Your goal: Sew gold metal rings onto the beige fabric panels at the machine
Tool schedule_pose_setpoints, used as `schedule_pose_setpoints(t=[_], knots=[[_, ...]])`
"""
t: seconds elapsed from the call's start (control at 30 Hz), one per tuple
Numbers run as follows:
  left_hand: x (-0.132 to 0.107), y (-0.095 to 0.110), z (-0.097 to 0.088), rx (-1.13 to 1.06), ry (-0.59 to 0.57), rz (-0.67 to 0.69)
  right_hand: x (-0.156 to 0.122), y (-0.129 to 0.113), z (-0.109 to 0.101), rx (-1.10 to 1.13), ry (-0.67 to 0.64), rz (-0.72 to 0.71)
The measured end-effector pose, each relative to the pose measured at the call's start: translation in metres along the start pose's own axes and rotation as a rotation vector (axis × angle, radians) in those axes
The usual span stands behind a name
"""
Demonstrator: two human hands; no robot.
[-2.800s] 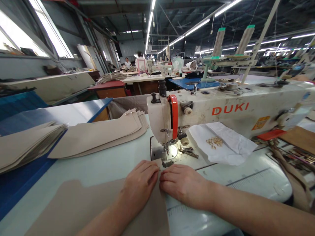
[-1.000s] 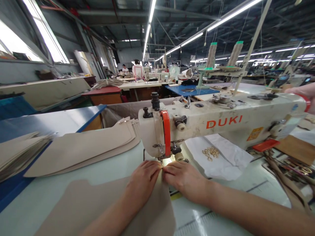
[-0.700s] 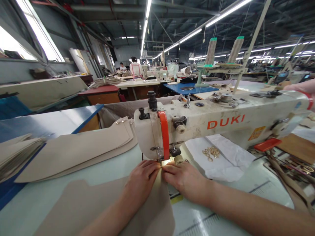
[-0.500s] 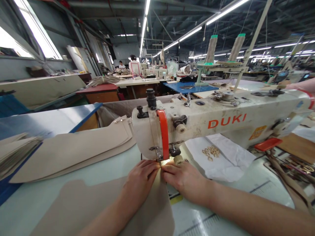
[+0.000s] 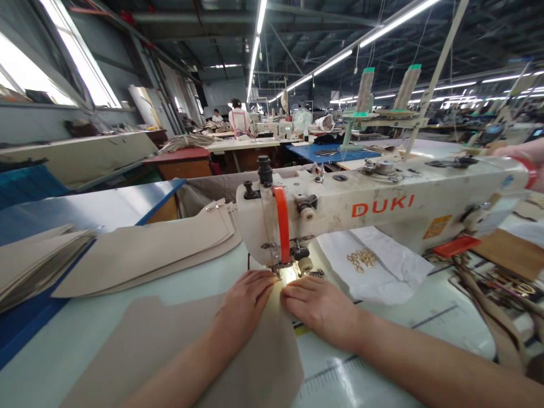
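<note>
A large beige fabric panel lies flat on the pale sewing table, its far end under the needle area of a white sewing machine. My left hand rests on the panel, fingers pressed together and fingertips beside the presser foot. Just right of the needle, my right hand has its fingers curled in a pinch at the panel's edge. What lies under those fingertips is mostly hidden. A small lamp lights the spot between both hands.
Left of the machine lie stacked beige panels and another pile. Gold metal rings sit on white paper behind my right hand. Thread cones stand on a rack. Another person's arm shows at far right.
The view has turned slightly. A small gap has opened between my two hands at the needle, with my right fingertips a little nearer me. Both hands stay at the panel.
</note>
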State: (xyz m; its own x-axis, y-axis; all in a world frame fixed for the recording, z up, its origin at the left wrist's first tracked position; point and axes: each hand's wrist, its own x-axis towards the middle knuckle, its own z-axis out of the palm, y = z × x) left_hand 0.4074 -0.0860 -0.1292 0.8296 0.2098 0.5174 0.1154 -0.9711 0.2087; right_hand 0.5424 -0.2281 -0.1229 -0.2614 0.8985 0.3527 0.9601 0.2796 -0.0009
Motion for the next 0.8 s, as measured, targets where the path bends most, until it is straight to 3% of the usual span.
schedule_pose_setpoints(t=[0.4,0.53,0.8], knots=[[-0.010,-0.006,0.002,0.158,-0.191,0.088,0.001,0.003,-0.003,0.005,-0.071,-0.051],[-0.010,-0.009,0.002,0.101,-0.173,0.136,0.002,0.003,-0.003,0.012,-0.071,-0.054],[-0.006,-0.015,0.005,0.103,-0.147,0.088,0.005,0.005,-0.005,0.014,-0.082,-0.047]])
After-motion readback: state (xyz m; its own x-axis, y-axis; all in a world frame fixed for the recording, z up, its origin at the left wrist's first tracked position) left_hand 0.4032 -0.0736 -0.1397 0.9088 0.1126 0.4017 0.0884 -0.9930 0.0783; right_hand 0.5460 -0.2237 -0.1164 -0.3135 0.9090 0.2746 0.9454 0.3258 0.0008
